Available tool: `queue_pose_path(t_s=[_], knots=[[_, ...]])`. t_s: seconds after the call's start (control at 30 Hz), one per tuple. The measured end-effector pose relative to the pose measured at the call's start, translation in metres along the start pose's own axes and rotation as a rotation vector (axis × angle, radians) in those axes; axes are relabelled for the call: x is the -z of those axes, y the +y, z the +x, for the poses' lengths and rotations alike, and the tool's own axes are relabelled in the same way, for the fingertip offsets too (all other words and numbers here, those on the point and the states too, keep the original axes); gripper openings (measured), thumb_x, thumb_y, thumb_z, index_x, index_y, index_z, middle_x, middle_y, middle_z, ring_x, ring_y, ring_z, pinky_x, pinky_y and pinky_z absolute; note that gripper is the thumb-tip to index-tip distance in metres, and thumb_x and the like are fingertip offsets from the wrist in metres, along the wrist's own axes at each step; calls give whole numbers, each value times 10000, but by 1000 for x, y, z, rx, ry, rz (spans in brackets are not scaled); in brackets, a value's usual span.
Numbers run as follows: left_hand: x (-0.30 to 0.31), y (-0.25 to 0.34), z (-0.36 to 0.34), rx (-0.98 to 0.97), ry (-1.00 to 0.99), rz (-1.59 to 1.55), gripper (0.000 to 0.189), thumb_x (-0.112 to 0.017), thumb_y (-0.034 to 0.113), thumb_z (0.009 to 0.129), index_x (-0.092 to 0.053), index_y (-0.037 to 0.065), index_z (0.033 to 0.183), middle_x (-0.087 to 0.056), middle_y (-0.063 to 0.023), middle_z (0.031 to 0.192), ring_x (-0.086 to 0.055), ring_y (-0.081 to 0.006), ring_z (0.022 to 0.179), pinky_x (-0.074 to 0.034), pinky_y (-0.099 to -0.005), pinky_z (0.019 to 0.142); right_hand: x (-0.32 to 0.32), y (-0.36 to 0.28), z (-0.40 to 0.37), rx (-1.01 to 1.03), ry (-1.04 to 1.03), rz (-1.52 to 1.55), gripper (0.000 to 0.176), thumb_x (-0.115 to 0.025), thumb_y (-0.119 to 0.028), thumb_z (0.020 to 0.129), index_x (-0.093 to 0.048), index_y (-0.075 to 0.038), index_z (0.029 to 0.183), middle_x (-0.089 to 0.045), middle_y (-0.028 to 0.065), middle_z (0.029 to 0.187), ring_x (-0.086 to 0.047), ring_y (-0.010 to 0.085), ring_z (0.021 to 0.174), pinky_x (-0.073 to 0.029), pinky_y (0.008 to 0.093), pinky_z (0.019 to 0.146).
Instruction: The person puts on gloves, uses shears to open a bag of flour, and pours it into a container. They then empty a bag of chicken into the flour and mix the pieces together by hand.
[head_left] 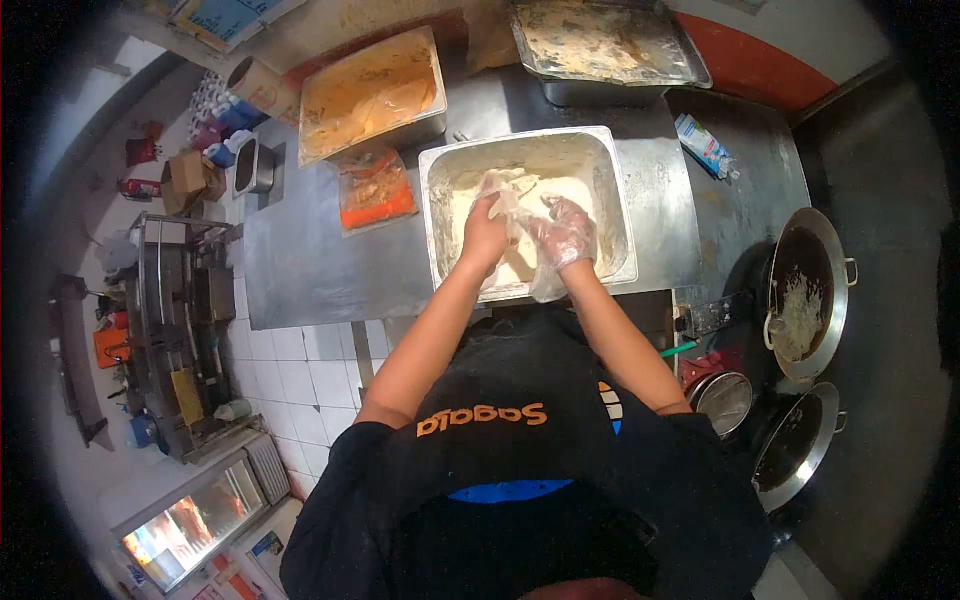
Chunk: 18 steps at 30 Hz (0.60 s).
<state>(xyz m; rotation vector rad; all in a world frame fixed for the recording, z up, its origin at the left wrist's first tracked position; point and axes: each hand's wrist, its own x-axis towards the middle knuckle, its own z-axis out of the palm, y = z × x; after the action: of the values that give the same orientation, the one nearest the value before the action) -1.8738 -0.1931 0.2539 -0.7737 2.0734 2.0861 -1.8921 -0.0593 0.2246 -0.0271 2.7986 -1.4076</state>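
Note:
A deep metal pan [627, 235] holding pale flour [572, 190] stands on the steel table in front of me. Over its middle, my left hand [490, 222] has bent fingers around a whitish, floury piece [512, 187], whose outline is hard to make out. My right hand [565, 235], in a clear plastic glove dusted with flour, is beside it over the pan, fingers curled; what lies between them is hidden.
An orange-coated pan [375, 95] and an orange packet [377, 203] are at the left. A floury tray [610, 45] stands at the back, a blue-white packet [703, 147] at the right. Two woks [808, 300] line the right side; a sieve [722, 400] is near them.

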Motion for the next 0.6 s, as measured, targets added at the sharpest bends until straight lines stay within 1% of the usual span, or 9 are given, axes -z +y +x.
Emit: queue_pose_path(t_s=[0.1,0.13,0.27,0.33,0.37,0.43,0.5,0.57,0.6], knots=[[-4,36,-21,257,-15,-442,519,-344,-72,823,-415,113,1302,-445,-93,1265,-533,-217,985,-475,-367,792,-3,-24,-3,-99,-181,-215,500,-639,-429,692,-633,-20,978,-608,181,1034,-572,297,980,-440,365,861],[-3,26,-19,233,-54,-493,569,-368,-55,824,-324,134,1359,-426,-100,1288,-477,-116,748,-461,-264,649,6,-42,-2,-39,-206,-275,449,-602,-458,703,-665,-57,895,-648,135,890,-612,287,815,-483,371,755],[-1,-4,4,216,-29,-610,470,-354,-47,836,-417,91,1282,-537,-95,1103,-454,-122,669,-456,-267,610,-3,-45,14,-291,-357,-153,431,-609,-397,714,-641,-20,920,-612,171,1014,-586,288,922,-452,367,825],[2,-12,19,355,0,-660,345,-374,-30,854,-494,58,1166,-554,-101,1072,-552,-210,940,-496,-353,748,-22,-20,11,71,-212,-311,416,-586,-383,738,-634,-23,942,-612,158,1033,-579,280,930,-443,357,845],[1,-13,24,355,1,-660,345,-374,-30,854,-494,58,1166,-554,-101,1072,-552,-210,940,-496,-353,748,-12,-32,5,71,-213,-311,416,-586,-383,738,-634,-23,942,-612,158,1033,-579,280,930,-443,357,845],[-1,-14,29,396,-179,-849,234,-434,199,929,-513,24,1063,-590,-87,902,-564,-196,801,-499,-311,725,7,-54,-16,48,-149,68,406,-567,-351,762,-619,-14,982,-609,143,1038,-548,268,999,-409,353,895],[1,-15,26,409,-233,-884,353,-414,322,923,-508,30,1099,-583,-102,966,-559,-225,884,-488,-353,779,6,-52,-25,112,-130,106,399,-552,-318,778,-599,-28,1049,-607,135,1048,-515,262,1058,-364,363,935],[2,-4,16,423,-292,-917,475,-395,446,918,-503,36,1135,-575,-117,1030,-554,-255,967,-478,-395,832,14,-55,-26,392,45,-221,405,-719,-188,660,-600,12,992,-643,104,886,-608,200,785,-483,309,739],[3,1,10,455,-354,-932,574,-366,525,892,-478,43,1184,-545,-127,1105,-531,-276,1011,-460,-427,856,15,-53,-30,388,48,-222,405,-719,-188,660,-600,12,992,-643,104,886,-608,200,785,-483,309,739]])
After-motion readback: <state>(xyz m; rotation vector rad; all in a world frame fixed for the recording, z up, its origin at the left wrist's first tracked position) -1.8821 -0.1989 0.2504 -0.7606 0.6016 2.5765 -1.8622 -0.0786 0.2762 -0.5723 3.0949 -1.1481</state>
